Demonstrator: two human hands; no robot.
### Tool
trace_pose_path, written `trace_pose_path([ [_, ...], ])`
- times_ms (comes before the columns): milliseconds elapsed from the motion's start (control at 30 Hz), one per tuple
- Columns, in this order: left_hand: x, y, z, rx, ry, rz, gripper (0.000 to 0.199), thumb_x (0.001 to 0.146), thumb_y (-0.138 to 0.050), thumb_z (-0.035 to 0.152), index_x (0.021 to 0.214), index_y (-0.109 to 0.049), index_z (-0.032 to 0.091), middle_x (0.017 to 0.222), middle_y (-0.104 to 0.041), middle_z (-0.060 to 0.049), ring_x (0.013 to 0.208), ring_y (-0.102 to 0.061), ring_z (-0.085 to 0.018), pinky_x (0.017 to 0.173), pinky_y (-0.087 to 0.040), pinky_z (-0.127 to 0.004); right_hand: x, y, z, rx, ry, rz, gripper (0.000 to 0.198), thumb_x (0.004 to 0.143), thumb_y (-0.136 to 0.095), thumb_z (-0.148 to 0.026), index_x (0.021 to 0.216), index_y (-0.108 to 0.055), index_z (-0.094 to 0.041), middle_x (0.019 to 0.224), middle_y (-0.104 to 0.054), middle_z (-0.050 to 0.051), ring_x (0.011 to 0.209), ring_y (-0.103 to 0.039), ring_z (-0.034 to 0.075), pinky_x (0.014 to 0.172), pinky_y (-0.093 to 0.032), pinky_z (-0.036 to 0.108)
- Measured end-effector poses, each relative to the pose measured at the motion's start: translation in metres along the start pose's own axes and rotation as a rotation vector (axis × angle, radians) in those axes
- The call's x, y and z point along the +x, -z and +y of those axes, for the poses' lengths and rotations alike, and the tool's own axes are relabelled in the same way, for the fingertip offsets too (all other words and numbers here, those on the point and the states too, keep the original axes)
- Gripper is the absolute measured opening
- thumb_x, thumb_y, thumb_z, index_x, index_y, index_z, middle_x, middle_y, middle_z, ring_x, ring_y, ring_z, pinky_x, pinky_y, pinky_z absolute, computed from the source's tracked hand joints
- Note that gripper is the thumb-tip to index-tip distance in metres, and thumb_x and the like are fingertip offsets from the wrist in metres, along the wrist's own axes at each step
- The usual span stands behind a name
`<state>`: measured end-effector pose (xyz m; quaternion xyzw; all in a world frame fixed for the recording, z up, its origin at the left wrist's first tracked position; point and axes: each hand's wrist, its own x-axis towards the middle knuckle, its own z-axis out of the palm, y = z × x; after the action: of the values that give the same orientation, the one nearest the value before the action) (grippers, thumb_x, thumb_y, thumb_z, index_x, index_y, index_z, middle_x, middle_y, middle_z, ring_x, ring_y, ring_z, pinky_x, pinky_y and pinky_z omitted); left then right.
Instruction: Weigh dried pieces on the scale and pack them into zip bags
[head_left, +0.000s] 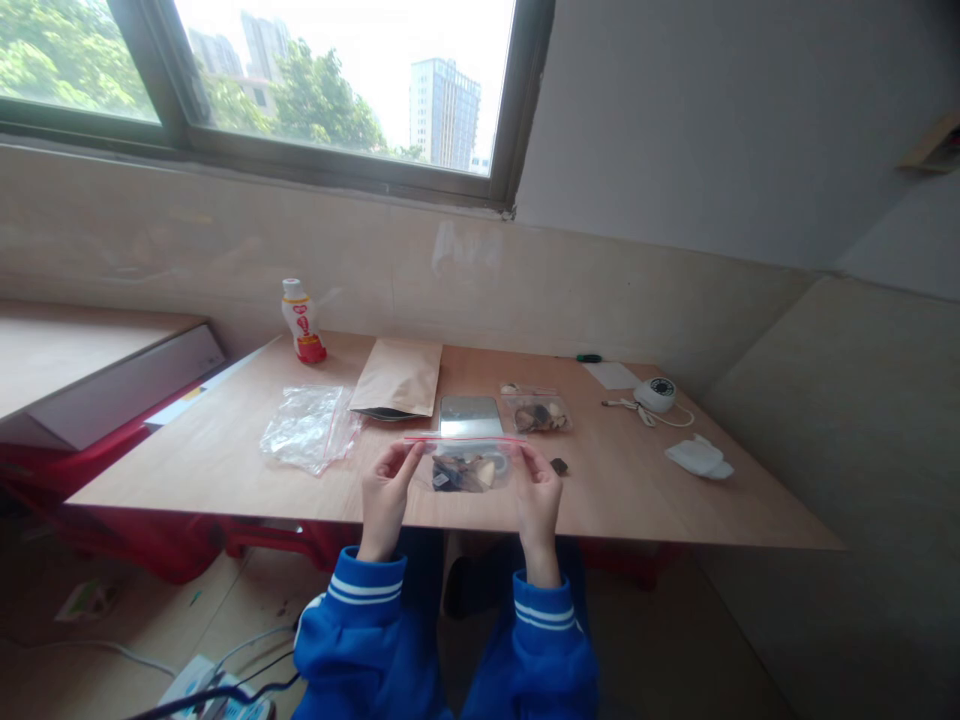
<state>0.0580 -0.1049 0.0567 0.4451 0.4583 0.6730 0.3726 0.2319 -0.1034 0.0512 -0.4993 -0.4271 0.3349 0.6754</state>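
Table point(637, 490) stands below a bright window point(352, 80) — fingers point(412, 464) of left hand point(384, 500) and right hand point(539, 500) pinch a red-zipped bag point(477, 472).

Two white stripes point(367, 589) are ringing each cuff point(367, 567) of the blue sleeves point(532, 662). Dark trousers point(424, 560) are showing beside the cuffs.

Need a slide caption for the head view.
Left hand and right hand hold a clear red-topped bag by its upper edge at a wood-coloured table.
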Motion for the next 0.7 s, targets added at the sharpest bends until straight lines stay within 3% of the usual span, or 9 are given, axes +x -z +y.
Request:
trace_pose_path([
  [500,-0.002,0.004,0.008,0.11,-0.008,0.061,0.025,0.074,-0.068,0.041,0.079,-0.069,0.017,0.078,-0.071,-0.005,0.08,-0.065,-0.02,0.077,-0.049,-0.03,-0.005,-0.002,-0.001,0.006,0.021,-0.011,0.03,0.077,-0.066,-0.043,0.085,-0.067,-0.014,0.087,-0.072,0.009,0.086,-0.067,0.023,0.083,-0.052,0.037],
  [700,0.0,0.002,0.004,0.024,0.003,0.036,0.026,0.076,-0.066,0.043,0.08,-0.062,0.018,0.076,-0.067,-0.002,0.078,-0.065,-0.018,0.076,-0.05,-0.029,-0.005,-0.01,0.001,0.188,-0.035,-0.055,0.027,0.078,-0.066,-0.044,0.085,-0.06,-0.019,0.087,-0.072,0.005,0.086,-0.068,0.021,0.082,-0.052,0.035],
])
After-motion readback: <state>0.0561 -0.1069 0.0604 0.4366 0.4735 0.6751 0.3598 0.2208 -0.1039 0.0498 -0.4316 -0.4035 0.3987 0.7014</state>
